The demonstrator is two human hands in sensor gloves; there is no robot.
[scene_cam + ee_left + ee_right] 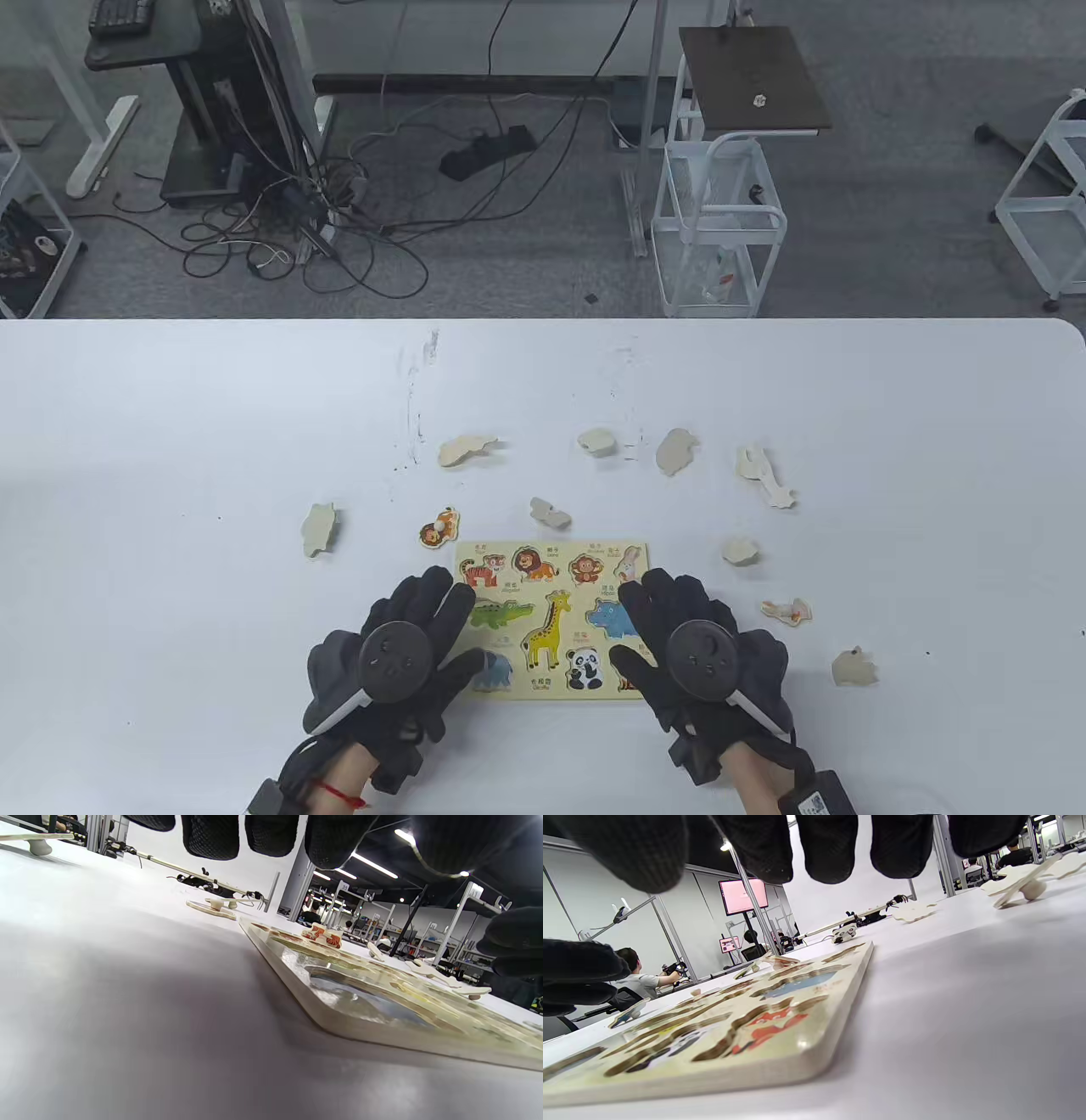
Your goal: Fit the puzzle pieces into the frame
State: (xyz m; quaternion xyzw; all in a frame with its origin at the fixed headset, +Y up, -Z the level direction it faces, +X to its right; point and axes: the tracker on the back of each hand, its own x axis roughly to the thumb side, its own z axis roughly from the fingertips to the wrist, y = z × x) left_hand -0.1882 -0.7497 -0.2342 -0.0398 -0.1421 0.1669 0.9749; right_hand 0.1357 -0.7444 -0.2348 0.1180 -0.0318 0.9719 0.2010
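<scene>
Both gloved hands lie flat, fingers straight and gripping nothing: the left hand (399,649) covers the left edge of the flat wooden animal puzzle frame (556,594), the right hand (700,654) its right edge. Beyond the fingertips, pale wooden puzzle pieces (676,450) lie scattered across the white surface (170,475).

My table view is bright and evenly lit, sharp throughout, with only soft shadows. On the left wrist view the near white table (127,1018) blurs into grey and ceiling strip lights (373,865) flare at upper right. The right wrist view's foreground is soft too.
</scene>
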